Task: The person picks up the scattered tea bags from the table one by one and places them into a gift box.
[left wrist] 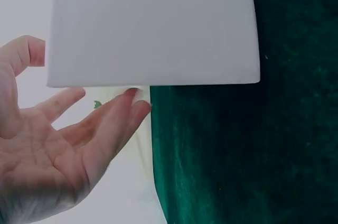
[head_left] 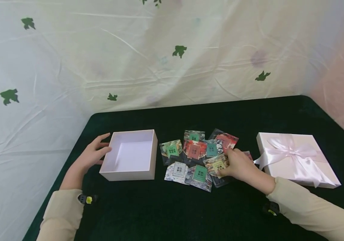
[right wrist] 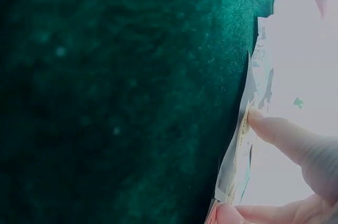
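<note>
R hand (head_left: pixel 238 164) pinching a yellow packet (head_left: pixel 217 165) from the pile.
Prob light, thin & slick, so edge-pinching's best; L hand (head_left: pixel 92 154) resting open against empty box (head_left: pixel 131 154).

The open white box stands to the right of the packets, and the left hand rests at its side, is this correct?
Not quite. In the head view the open white box stands left of the packets; the ribboned lid lies on their right. The left hand does rest at its side.

Backdrop: a creased white sheet (head_left: pixel 172 67) with green leaf prints is hanging behind.
Bench (head_left: pixel 172 214): dark green velvet is covering it.
</note>
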{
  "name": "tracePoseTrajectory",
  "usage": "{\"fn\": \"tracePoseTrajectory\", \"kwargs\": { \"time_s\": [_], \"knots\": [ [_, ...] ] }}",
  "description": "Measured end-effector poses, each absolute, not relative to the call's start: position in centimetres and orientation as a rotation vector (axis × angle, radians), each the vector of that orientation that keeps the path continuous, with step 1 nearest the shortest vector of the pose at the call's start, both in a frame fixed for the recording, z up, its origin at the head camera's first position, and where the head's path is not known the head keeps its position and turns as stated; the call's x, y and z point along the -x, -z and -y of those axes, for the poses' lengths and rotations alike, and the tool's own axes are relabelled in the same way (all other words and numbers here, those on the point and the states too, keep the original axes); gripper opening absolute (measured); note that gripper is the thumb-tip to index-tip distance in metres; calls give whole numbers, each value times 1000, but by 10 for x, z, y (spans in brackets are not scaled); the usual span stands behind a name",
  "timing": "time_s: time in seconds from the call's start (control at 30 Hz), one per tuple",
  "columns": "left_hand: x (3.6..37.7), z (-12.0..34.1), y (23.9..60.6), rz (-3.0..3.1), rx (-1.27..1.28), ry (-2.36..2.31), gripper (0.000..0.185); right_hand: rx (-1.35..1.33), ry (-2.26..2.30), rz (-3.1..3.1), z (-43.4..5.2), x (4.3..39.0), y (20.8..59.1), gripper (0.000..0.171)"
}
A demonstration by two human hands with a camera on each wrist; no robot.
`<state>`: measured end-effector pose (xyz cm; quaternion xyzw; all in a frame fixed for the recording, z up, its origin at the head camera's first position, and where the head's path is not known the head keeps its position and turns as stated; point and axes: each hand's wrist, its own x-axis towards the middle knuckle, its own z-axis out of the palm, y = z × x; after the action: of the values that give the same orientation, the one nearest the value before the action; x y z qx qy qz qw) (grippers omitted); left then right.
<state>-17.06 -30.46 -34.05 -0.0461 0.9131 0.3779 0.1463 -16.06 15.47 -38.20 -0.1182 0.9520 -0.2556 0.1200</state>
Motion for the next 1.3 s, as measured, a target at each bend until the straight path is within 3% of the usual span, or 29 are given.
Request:
{"fn": "tracePoseTrajectory", "kwargs": {
  "time_s": [0.13,0.33,0.67,0.93,1.3],
  "knots": [
    [169,307,342,-2572,114,-1103,65,347,754,-2774,-156,161,382,68],
    [169,311,347,-2518,129,-1125,66,350,811,-2743,-158,165,384,52],
    [168,325,354,-2435,91,-1212,67,329,813,-2709,-163,169,383,47],
    [167,331,356,-2376,59,-1262,69,342,929,-2651,-173,170,382,28],
    [167,333,356,-2326,70,-1270,73,304,1055,-2518,-183,171,384,40]
  ]
}}
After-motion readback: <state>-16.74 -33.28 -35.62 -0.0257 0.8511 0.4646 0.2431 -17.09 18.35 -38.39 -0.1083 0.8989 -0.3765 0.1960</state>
